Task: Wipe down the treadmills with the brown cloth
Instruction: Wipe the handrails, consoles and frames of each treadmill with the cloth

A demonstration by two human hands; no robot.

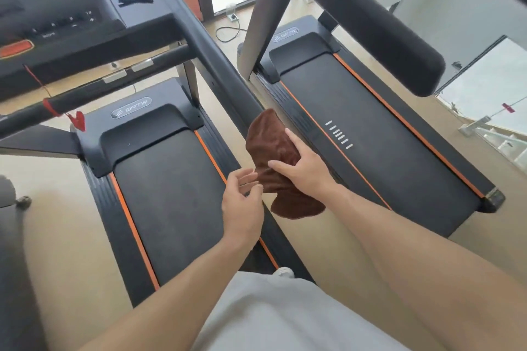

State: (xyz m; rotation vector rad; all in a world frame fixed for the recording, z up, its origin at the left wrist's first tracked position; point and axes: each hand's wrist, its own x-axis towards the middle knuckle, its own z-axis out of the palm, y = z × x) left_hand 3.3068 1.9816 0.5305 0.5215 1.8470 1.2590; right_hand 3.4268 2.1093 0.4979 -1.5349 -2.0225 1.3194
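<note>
The brown cloth point(272, 148) hangs crumpled in the air above the gap between two black treadmills. My right hand point(303, 168) grips it from the right, fingers curled over its middle. My left hand point(242, 202) is just to the left of the cloth with relaxed fingers, its fingertips at the cloth's left edge; whether they touch it I cannot tell. The left treadmill point(171, 194) has an orange-edged belt and its handrail point(216, 65) runs toward the cloth. The right treadmill point(370, 134) lies beyond the cloth.
The left treadmill's console point(51, 25) with a red safety clip point(78, 120) is at upper left. The right treadmill's handrail end point(413, 65) juts out at upper right. A cable point(228, 33) lies on the beige floor at the back. A glass railing point(496, 111) stands at right.
</note>
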